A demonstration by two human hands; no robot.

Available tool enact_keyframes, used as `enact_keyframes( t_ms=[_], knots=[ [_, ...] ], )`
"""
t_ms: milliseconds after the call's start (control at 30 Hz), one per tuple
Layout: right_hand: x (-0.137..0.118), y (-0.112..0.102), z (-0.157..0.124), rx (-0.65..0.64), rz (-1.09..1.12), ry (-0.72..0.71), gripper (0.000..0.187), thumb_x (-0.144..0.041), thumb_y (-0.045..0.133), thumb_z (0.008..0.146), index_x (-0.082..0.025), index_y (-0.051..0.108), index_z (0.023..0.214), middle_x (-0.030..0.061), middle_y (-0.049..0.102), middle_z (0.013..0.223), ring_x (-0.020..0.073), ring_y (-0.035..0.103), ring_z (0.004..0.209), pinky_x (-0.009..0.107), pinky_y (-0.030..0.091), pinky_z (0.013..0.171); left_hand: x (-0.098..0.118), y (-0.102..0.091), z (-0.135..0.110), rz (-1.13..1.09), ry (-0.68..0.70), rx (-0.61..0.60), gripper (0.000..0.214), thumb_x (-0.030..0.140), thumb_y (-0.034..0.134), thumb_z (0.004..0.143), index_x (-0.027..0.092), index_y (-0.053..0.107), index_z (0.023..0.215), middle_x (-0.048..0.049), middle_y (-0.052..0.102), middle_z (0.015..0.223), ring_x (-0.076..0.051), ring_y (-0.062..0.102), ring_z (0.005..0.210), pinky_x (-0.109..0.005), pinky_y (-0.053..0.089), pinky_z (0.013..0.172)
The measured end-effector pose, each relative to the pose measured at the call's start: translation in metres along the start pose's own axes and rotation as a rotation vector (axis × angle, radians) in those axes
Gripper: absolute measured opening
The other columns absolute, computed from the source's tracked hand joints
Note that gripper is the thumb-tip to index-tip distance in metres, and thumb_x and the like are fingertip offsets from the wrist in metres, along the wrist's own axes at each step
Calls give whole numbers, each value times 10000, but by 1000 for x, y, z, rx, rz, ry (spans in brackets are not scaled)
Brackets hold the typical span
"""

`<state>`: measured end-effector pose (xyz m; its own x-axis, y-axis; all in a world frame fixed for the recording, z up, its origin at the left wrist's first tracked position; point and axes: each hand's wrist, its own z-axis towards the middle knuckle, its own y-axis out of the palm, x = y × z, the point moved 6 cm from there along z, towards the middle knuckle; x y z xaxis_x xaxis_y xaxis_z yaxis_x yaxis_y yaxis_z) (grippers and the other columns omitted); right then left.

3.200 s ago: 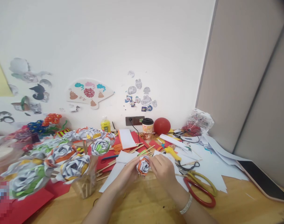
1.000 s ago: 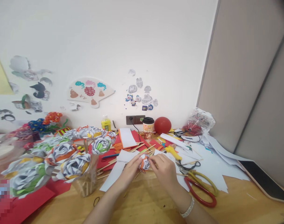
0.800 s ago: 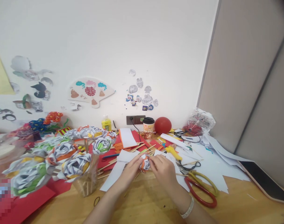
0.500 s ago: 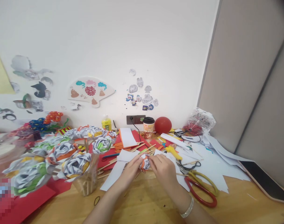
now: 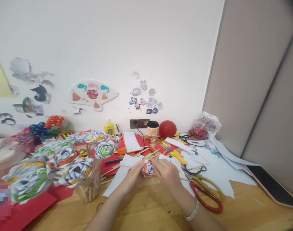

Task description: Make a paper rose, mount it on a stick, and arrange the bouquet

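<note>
In the head view, both forearms slant in from the bottom edge, and the hands meet over the table (image 5: 141,210). The left hand (image 5: 136,172) curls against the left side of a paper flower (image 5: 147,169); the right hand (image 5: 167,172) pinches its upper right edge, fingers bent. The flower sits between them, nearer than the cup (image 5: 153,134). Fingers cover its sides, and whether the stick (image 5: 187,179) by the right wrist belongs to it cannot be made out

Wooden table (image 5: 141,208), crowded along back and sides
Red paper (image 5: 35,208) is laid at the left near a clear cup (image 5: 86,190); the right is occupied by red-and-yellow-handled scissors (image 5: 215,210), white sheets (image 5: 218,171) and a dark-screened device (image 5: 274,186).
</note>
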<state>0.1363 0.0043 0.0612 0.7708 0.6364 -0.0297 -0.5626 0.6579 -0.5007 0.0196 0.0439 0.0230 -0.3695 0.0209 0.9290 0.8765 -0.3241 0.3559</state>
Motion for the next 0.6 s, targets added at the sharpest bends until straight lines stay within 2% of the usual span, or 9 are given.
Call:
enact_keyframes(
  t_ms=[67, 167, 333, 500, 600],
  knots=[
    [6, -5, 1, 30, 104, 88, 245, -191, 404, 926, -168, 644, 884, 39, 650, 714, 161, 580, 637, 259, 408, 580, 2, 2, -1, -93, -20, -25, 247, 356, 622, 760, 170, 646, 921, -35, 627, 835, -142, 536, 704, -236, 436, 556],
    [16, -8, 1, 59, 237, 252, 229, -202, 426, 909, -171, 651, 881, 47, 676, 777, 163, 613, 701, 256, 444, 632, 1, -3, 0, -210, -74, -35, 242, 336, 574, 809, 212, 601, 1015, -8, 606, 813, -122, 536, 619, -237, 441, 508],
    [19, 7, -1, -55, 408, 339, 191, -207, 477, 871, -184, 663, 907, 43, 691, 828, 159, 627, 718, 249, 478, 645, -1, -12, 2, -302, -100, -8, 202, 283, 552, 830, 195, 597, 1006, -20, 613, 848, -115, 567, 627, -236, 461, 517],
    [27, 24, -7, -80, 594, 447, 205, -253, 486, 877, -200, 652, 985, 57, 693, 948, 182, 640, 849, 280, 508, 724, 3, -10, 1, -340, -75, -53, 238, 249, 587, 815, 198, 605, 1047, -48, 631, 998, -157, 606, 842, -289, 508, 709],
    [37, 36, -13, -42, 733, 548, 227, -315, 512, 863, -187, 649, 991, 82, 695, 968, 212, 648, 881, 332, 520, 773, 5, -5, -1, -346, -47, -138, 291, 300, 604, 809, 198, 599, 1080, -78, 600, 1149, -201, 570, 1035, -352, 451, 901]
  ],
)
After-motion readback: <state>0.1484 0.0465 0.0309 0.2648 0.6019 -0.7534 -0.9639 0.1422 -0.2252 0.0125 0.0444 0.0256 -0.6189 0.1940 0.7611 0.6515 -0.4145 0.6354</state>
